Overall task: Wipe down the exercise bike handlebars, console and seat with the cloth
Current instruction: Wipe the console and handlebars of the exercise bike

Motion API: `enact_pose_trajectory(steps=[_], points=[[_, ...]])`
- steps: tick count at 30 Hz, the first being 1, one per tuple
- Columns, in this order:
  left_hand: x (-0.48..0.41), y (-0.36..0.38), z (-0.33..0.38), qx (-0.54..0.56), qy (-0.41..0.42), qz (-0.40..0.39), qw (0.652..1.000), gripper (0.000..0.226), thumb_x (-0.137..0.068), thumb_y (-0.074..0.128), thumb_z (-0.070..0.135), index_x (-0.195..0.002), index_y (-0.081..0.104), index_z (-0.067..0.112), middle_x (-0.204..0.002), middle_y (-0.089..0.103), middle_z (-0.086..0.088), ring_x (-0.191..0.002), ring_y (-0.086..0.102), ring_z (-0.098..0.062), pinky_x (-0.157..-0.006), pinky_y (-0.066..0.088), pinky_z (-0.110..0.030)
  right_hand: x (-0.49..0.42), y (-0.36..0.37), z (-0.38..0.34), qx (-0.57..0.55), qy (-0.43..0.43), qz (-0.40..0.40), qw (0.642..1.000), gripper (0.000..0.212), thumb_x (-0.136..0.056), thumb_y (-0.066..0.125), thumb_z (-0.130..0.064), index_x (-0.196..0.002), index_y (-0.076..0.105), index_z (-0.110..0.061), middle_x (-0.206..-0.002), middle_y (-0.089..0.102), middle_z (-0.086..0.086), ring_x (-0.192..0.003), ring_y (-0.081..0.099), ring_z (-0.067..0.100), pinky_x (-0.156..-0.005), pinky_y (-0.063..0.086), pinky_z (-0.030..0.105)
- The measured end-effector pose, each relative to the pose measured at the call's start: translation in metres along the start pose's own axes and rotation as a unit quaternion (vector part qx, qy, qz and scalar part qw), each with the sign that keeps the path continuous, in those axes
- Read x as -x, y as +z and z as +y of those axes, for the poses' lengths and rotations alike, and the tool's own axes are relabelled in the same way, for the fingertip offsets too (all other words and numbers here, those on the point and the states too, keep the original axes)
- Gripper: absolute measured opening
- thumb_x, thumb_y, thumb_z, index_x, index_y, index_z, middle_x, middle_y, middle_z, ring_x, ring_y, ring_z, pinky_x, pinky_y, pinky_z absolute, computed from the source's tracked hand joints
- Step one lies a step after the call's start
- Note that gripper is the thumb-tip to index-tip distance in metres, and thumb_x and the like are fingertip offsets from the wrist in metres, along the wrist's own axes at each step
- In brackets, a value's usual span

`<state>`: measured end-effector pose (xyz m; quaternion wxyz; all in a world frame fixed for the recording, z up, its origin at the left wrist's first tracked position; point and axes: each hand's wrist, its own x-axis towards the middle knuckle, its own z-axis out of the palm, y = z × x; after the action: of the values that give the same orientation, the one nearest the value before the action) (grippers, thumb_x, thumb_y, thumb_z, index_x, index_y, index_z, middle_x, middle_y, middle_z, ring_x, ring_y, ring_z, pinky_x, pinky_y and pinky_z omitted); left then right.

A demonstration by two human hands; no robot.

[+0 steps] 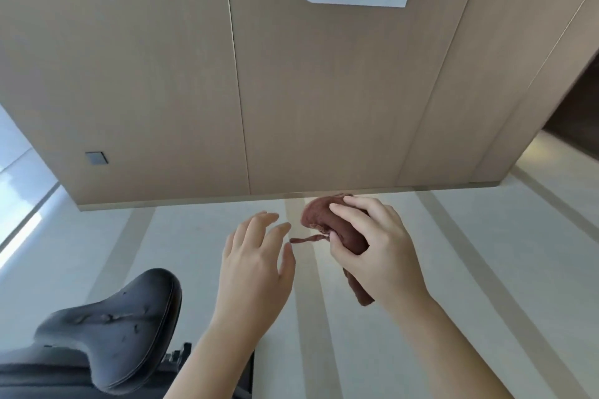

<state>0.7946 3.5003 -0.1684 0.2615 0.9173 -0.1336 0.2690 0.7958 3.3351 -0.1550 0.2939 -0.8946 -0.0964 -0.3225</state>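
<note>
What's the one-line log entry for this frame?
right hand: grips brown cloth | left hand: open, empty, beside cloth | bike seat: lower left, not being wiped

Floor: pale, smooth, slightly glossy, fills lower half of view. Wide beige stripes run along it toward wall, alternating with pale bands. Wood-panelled wall meets floor at far edge; thin light skirting strip marks joint. Bright glare washes out far left. Black bike seat sits above floor at lower left; its support and base hidden, contact with floor not visible.
</note>
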Motion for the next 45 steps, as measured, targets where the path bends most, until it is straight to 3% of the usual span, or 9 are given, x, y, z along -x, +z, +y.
enact_pose_trajectory(steps=[12, 17, 24, 27, 34, 39, 45], points=[[-0.095, 0.079, -0.028, -0.052, -0.021, 0.013, 0.998, 0.026, -0.069, 0.072, 0.004, -0.095, 0.067, 0.004, -0.103, 0.065, -0.014, -0.098, 0.06, -0.034, -0.085, 0.045, -0.045, -0.092, 0.06, 0.083, -0.028, -0.018, -0.028, 0.999, 0.033, -0.071, 0.069, -0.017, -0.104, 0.069, -0.015, -0.108, 0.065, 0.002, -0.098, 0.06, 0.026, -0.081, 0.045, 0.029], [-0.176, 0.116, -0.081, -0.055, -0.027, 0.029, 0.998, 0.025, -0.069, 0.072, 0.004, -0.094, 0.066, 0.004, -0.102, 0.066, -0.013, -0.102, 0.059, -0.033, -0.086, 0.044, -0.044, -0.179, 0.126, 0.106, -0.035, -0.019, -0.038, 0.998, 0.034, -0.069, 0.075, -0.011, -0.103, 0.07, -0.015, -0.107, 0.065, 0.002, -0.096, 0.059, 0.026, -0.078, 0.048, 0.031], [-0.275, 0.109, -0.177, -0.091, -0.088, 0.113, 0.985, 0.021, -0.077, 0.063, 0.011, -0.097, 0.065, 0.006, -0.103, 0.064, -0.01, -0.107, 0.056, -0.032, -0.088, 0.043, -0.042, -0.298, 0.23, 0.087, -0.098, -0.08, -0.075, 0.989, 0.032, -0.072, 0.065, -0.021, -0.103, 0.07, -0.015, -0.108, 0.064, 0.0, -0.098, 0.058, 0.022, -0.085, 0.043, 0.025], [-0.292, 0.102, -0.209, -0.122, -0.124, 0.118, 0.978, 0.025, -0.073, 0.071, 0.006, -0.097, 0.066, 0.005, -0.102, 0.065, -0.011, -0.104, 0.058, -0.033, -0.086, 0.044, -0.044, -0.329, 0.274, 0.071, -0.137, -0.104, -0.092, 0.981, 0.033, -0.072, 0.064, -0.022, -0.103, 0.07, -0.017, -0.108, 0.064, -0.002, -0.098, 0.057, 0.02, -0.083, 0.044, 0.025], [-0.311, 0.064, -0.303, -0.231, -0.244, 0.149, 0.93, 0.031, -0.069, 0.073, 0.007, -0.099, 0.066, 0.007, -0.105, 0.065, -0.012, -0.098, 0.06, -0.034, -0.085, 0.045, -0.045, -0.396, 0.392, 0.01, -0.253, -0.176, -0.167, 0.937, 0.033, -0.072, 0.064, -0.026, -0.105, 0.068, -0.022, -0.11, 0.062, -0.007, -0.1, 0.054, 0.013, -0.086, 0.035, 0.012], [-0.331, 0.037, -0.367, -0.311, -0.309, 0.214, 0.873, 0.028, -0.072, 0.071, 0.005, -0.099, 0.065, 0.004, -0.102, 0.064, -0.014, -0.096, 0.06, -0.036, -0.082, 0.045, -0.048, -0.443, 0.472, -0.036, -0.325, -0.232, -0.216, 0.891, 0.034, -0.072, 0.063, -0.028, -0.105, 0.068, -0.023, -0.109, 0.062, -0.009, -0.099, 0.054, 0.012, -0.085, 0.038, 0.018], [-0.381, 0.006, -0.418, -0.375, -0.347, 0.258, 0.82, 0.027, -0.071, 0.071, 0.003, -0.097, 0.066, 0.003, -0.103, 0.065, -0.015, -0.096, 0.06, -0.037, -0.082, 0.046, -0.049, -0.504, 0.537, -0.105, -0.404, -0.326, -0.274, 0.809, 0.035, -0.072, 0.066, -0.023, -0.107, 0.068, -0.021, -0.111, 0.062, -0.005, -0.103, 0.055, 0.019, -0.088, 0.043, 0.025]])
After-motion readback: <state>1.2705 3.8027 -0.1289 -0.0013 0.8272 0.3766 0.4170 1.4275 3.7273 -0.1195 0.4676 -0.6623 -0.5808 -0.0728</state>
